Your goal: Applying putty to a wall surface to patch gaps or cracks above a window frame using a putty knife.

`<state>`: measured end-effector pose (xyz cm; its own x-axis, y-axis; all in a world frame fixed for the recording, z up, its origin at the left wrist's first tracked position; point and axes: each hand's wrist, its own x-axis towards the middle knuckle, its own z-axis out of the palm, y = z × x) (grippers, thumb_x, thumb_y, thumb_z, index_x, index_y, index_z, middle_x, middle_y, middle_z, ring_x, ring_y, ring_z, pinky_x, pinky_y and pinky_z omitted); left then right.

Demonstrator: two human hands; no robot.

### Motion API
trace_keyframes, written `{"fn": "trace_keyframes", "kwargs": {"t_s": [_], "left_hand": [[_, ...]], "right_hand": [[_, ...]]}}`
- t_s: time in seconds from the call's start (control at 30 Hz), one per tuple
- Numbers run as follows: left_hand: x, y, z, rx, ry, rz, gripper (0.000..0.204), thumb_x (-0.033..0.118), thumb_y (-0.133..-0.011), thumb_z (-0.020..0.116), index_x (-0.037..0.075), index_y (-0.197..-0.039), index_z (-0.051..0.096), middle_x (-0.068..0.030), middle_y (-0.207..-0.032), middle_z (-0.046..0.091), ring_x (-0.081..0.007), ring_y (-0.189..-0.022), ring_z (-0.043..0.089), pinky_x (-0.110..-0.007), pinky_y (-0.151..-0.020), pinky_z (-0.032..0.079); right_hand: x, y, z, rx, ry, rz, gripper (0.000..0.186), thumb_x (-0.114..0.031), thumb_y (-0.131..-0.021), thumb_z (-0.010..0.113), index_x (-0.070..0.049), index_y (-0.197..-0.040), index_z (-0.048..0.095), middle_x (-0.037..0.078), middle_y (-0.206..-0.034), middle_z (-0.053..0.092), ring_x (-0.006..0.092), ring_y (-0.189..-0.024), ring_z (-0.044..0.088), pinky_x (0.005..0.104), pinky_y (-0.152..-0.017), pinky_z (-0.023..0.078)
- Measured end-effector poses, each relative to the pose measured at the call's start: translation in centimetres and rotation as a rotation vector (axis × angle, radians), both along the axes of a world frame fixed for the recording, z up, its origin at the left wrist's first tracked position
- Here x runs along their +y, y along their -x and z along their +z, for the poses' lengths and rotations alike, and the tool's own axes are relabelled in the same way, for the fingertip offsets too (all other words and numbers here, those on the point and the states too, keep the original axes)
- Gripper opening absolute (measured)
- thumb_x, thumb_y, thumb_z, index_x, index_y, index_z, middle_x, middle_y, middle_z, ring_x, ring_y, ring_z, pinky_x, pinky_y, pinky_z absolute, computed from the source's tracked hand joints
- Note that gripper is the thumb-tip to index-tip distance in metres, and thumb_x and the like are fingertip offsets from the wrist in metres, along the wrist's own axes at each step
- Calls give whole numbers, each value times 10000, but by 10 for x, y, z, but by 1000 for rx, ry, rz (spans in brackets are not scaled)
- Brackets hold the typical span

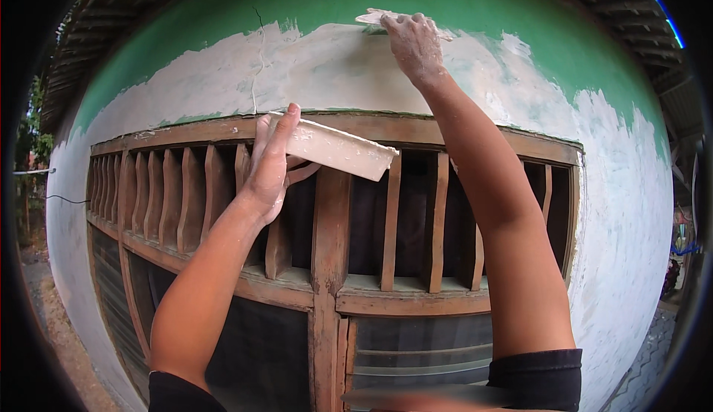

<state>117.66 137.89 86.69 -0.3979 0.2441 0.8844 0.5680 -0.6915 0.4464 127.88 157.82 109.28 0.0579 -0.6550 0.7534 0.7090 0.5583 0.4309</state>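
Overhead, our right hand (pixel 416 47) grips a whitish flat blade (pixel 372 18), long axis nearly level, at the green-white border on the wall (pixel 319 63), nearer it than our left hand (pixel 270 168), which holds the pale tray (pixel 342 148) below and leftward.

Between the raised right hand (pixel 417 47) and the pale trough (pixel 338 151) held in the left hand (pixel 269 174), an uncovered stretch of patched wall (pixel 319 67) is left, along which a hand could be slid from the left. Lower down, the way is barred by the wooden window frame (pixel 331 226), where only narrow gaps are left between upright slats (pixel 391 223), partly covered by the trough and both forearms (pixel 481 156). At the upper right, the wall is overhung by roofing (pixel 616 7).
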Motion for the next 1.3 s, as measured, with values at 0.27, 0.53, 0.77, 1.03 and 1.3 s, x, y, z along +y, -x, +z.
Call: {"fn": "trace_keyframes", "kwargs": {"t_s": [0.27, 0.53, 0.77, 1.03, 1.3], "left_hand": [[6, 14, -7, 9, -4, -10, 694, 662, -917, 542, 152, -1341, 335, -82, -1262, 514, -202, -1232, 528, -502, -1056, 398], [1, 27, -17, -67, -54, 26, 684, 686, -917, 512, 130, -1310, 443, -95, -1235, 586, -213, -1218, 548, -489, -1088, 374], [14, 5, -21, -7, -67, 15, 613, 654, -923, 535, 148, -1224, 366, -80, -1223, 479, -207, -1190, 531, -495, -1017, 442], [34, -2, -26, -74, -144, 68, 687, 669, -900, 552, 125, -1289, 395, -111, -1255, 526, -252, -1211, 548, -504, -1073, 402], [32, -6, -19, -136, -160, 101, 830, 697, -887, 543, 33, -1369, 415, -160, -1299, 531, -319, -1218, 551, -502, -1084, 405]], "right_hand": [[-8, 23, 37, 11, 167, 134, 146, -112, -845, 604, -89, -874, 746, 168, -867, 725, 320, -835, 732, 417, -724, 587], [-92, 69, -31, -456, 39, 31, 202, -81, -837, 631, -110, -1009, 734, 153, -930, 722, 346, -865, 715, 456, -748, 580], [10, 27, 19, -272, 98, 132, 267, -50, -878, 548, -130, -1076, 708, 156, -919, 702, 353, -879, 684, 479, -769, 544], [0, 4, -51, -513, 0, 30, 149, -70, -827, 643, -92, -938, 741, 188, -928, 707, 358, -895, 699, 454, -797, 564], [74, -86, -26, -56, 34, 257, 205, -213, -989, 533, -145, -1092, 697, 149, -919, 718, 371, -841, 696, 483, -722, 552]]}}
